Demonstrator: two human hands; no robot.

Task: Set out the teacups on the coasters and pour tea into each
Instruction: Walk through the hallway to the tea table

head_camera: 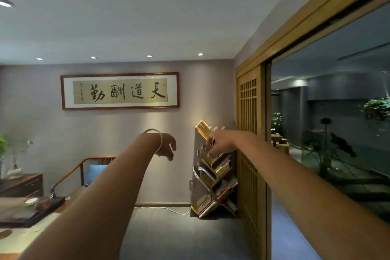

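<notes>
Work on the tea looked barely begun: left hand (166, 146) and right hand (219, 143) hung raised with loose, empty fingers; a teacup (31, 201) sat on the far-left tea tray (31, 213).

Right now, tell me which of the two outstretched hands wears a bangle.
The left hand: a silver bangle circles its wrist, fingers hanging loosely in front of the wall. The right hand, bare-wristed, is in front of the tree-shaped bookshelf.

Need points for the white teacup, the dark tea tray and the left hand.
white teacup (31, 201), head view, on its rim.
dark tea tray (45, 210), head view, on its right edge.
left hand (166, 146), head view, on the back of the hand.
</notes>
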